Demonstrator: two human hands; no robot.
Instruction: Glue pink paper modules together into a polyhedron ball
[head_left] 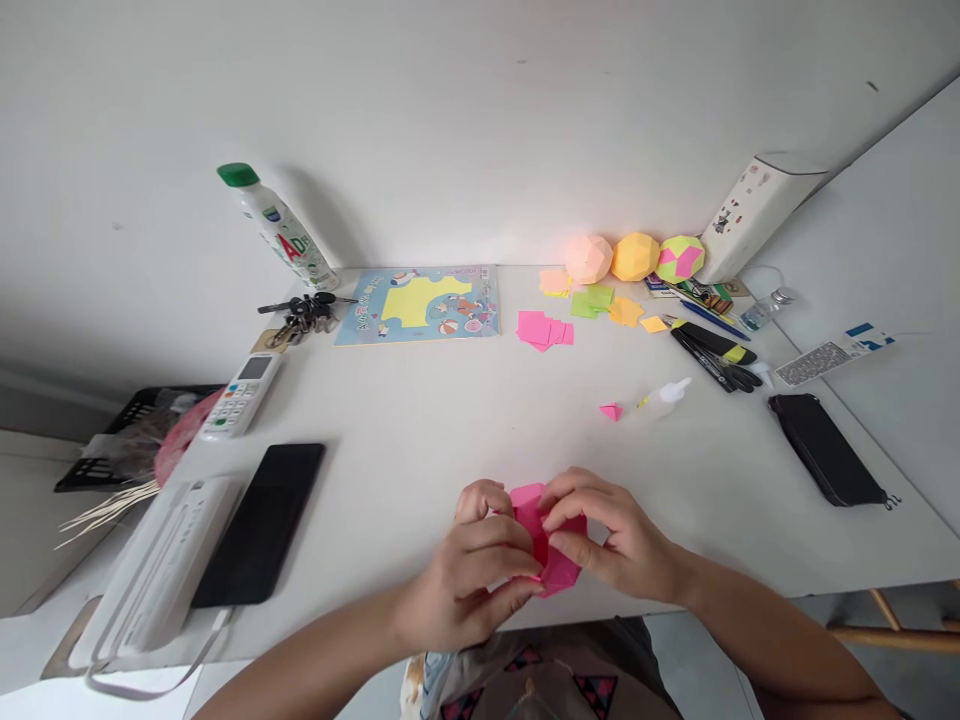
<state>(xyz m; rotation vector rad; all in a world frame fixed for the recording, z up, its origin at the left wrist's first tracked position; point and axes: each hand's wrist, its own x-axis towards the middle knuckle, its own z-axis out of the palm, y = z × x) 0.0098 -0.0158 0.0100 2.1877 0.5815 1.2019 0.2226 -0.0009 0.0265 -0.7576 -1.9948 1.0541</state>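
Note:
A pink folded-paper shape (pixel 559 570), hollow with an opening facing up, is held between both hands near the table's front edge. My left hand (pixel 484 565) pinches its left side, fingers curled at the rim. On the right side, my right hand (pixel 607 530) grips the paper, its thumb and fingertips at the opening. Beyond the hands lie a small pink folded piece (pixel 611 411) and a glue bottle (pixel 664 399). Pink paper squares (pixel 541 330) are spread farther back, beside green (pixel 592 301) and orange ones (pixel 625 312).
Three paper balls (pixel 635 257) line the wall. At left are a white bottle (pixel 289 235), keys (pixel 304 315), a remote (pixel 244 395), a black phone (pixel 260 525) and a white device (pixel 180 565). Pens, scissors (pixel 739 378) and a black pouch (pixel 829 450) lie right.

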